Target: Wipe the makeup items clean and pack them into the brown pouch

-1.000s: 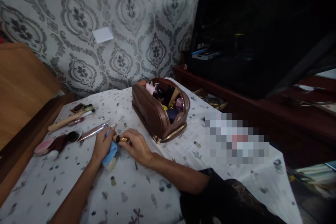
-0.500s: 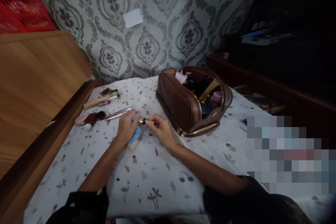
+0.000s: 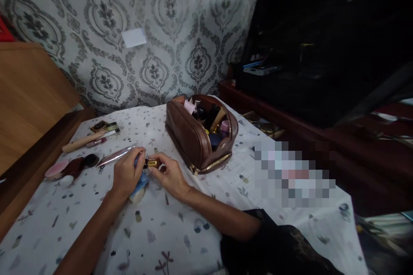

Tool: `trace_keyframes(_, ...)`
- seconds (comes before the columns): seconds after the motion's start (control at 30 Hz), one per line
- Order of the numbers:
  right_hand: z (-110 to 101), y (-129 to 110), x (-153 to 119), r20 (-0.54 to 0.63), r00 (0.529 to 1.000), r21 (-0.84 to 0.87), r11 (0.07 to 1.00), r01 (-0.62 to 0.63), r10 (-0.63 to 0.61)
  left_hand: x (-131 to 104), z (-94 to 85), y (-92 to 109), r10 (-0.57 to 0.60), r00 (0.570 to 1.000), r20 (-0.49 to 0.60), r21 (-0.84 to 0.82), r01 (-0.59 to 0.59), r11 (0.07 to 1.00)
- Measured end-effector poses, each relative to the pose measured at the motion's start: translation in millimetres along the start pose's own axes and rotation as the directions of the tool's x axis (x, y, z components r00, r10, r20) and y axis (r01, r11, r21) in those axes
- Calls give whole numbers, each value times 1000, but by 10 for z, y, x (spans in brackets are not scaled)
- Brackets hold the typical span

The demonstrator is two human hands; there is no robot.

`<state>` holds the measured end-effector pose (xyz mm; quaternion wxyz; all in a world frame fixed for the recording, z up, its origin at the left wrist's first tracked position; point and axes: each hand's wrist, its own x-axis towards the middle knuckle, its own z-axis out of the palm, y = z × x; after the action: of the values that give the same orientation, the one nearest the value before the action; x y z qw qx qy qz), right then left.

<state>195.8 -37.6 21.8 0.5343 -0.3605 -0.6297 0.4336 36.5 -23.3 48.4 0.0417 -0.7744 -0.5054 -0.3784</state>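
Note:
Above the patterned tablecloth, both hands meet in front of a brown makeup bag (image 3: 187,137). My right hand (image 3: 171,178) is closed, its thumb and fingertips pinching a small gold-and-black cosmetic tube (image 3: 151,163). My left hand (image 3: 127,172) curls round a light blue cloth (image 3: 139,187), with a pale end below it, and touches the tube's other end; the fingers hide much of both. The bag gapes open, with bottles, a pink-capped item (image 3: 225,126) and other cosmetics inside. Just beyond my left hand lies a clear, shiny packet (image 3: 116,157).
To the left lie a pink round compact (image 3: 56,169), a dark-capped jar (image 3: 90,161), a wooden-coloured stick (image 3: 79,142) and a small palette (image 3: 99,126). A wooden panel (image 3: 29,94) borders the left side. Dark furniture (image 3: 290,159) stands right; a patterned wall is behind.
My view has swung to the right, so everything sits further left. Both hands remain together at the tube; more of its gold part now shows between my right fingertips.

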Motion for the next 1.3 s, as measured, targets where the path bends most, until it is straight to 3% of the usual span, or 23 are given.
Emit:
trace_keyframes(0.27,0,-20,17,-20,1000,128,992,-1,3,30,-34,52,-92,995,-49,-112,86,990)
trace_keyframes(0.47,11,-24,55,26,980,333,923,-194,196,30,-63,107,-53,994,-91,-164,38,986)
trace_keyframes(0.6,-8,-30,74,56,958,368,886,-282,281,38,-62,126,-72,997,-42,-184,63,981)
trace_keyframes(0.7,-30,-37,84,48,973,276,933,-230,225,56,-62,116,-128,992,8,-206,127,970)
trace_keyframes(0.83,-56,-64,81,8,999,122,992,-39,39,70,-65,101,-196,977,83,-294,212,932)
trace_keyframes(0.93,-70,-99,66,4,1000,78,997,-14,13,66,-80,128,-216,973,77,-354,229,907)
trace_keyframes(1.17,-50,-150,64,9,979,305,932,-196,203,57,-180,237,-40,997,-67,-264,21,964)
trace_keyframes(1.3,-19,-116,77,104,909,481,780,-401,403,46,-187,241,12,995,-95,-247,-35,968)
